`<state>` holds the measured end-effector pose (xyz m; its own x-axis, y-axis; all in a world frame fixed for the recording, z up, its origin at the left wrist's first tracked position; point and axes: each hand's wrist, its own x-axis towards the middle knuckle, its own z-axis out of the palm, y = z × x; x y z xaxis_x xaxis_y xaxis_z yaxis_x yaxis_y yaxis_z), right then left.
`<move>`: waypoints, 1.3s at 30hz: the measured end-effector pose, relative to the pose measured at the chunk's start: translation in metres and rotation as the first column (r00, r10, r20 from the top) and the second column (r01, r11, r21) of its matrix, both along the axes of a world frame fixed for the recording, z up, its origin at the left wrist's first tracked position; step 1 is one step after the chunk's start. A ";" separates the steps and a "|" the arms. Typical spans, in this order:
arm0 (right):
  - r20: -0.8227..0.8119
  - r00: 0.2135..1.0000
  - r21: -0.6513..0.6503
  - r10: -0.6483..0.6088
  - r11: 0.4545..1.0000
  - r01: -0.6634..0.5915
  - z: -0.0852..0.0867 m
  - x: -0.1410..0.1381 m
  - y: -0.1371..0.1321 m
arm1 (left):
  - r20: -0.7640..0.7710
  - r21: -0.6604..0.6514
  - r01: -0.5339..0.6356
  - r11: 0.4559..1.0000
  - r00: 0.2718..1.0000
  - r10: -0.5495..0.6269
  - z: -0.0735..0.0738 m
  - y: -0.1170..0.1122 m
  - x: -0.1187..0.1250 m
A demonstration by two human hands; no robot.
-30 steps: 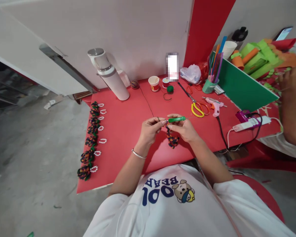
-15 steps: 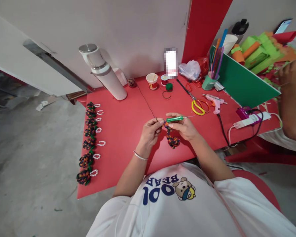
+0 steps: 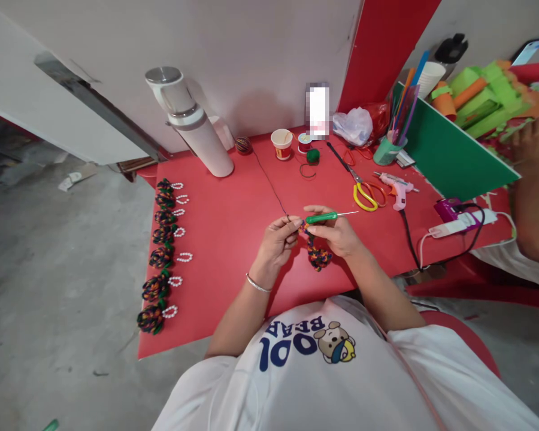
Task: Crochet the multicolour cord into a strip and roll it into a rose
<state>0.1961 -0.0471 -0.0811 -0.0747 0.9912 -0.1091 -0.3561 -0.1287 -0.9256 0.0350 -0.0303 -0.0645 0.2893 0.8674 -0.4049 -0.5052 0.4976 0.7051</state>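
A small crocheted piece (image 3: 318,257) of dark, orange and purple yarn is being held up between two bare hands above a red counter (image 3: 233,239), near its front edge. Its upper end is being pinched between thumb and forefinger by the left hand (image 3: 279,239), while its fuller lower end is hanging free beneath the fingers. By the right hand (image 3: 336,235), a green-handled hook (image 3: 322,218) is being gripped, its thin metal tip pointing to the right; the right thumb is being kept against the piece, so both grips are being held closed. From the left fingers a dark strand (image 3: 269,182) is being led back across the counter to a multicoloured yarn ball (image 3: 243,145), which is lying beside a tall pale flask (image 3: 206,140).

Along the counter's left edge, a row of similar yarn bundles (image 3: 160,257) is being displayed, with white bead loops (image 3: 184,257) lying beside them. Behind the hands, a paper cup (image 3: 281,145) is standing near a small green yarn ball (image 3: 313,157). To the right, yellow-and-red-handled scissors (image 3: 365,197) are lying just beside a pink glue gun (image 3: 400,191). At the far right, another person's arm (image 3: 534,203) is being partly shown.
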 end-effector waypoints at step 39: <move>-0.016 0.999 0.019 -0.044 0.999 0.044 0.000 -0.005 -0.005 | 0.105 -0.067 0.019 0.998 0.994 -0.012 0.002 -0.004 0.002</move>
<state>0.1908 -0.0516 -0.0815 -0.0325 0.9955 -0.0894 -0.3758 -0.0950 -0.9218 0.0375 -0.0346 -0.0627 0.3461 0.8341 -0.4296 -0.5666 0.5508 0.6129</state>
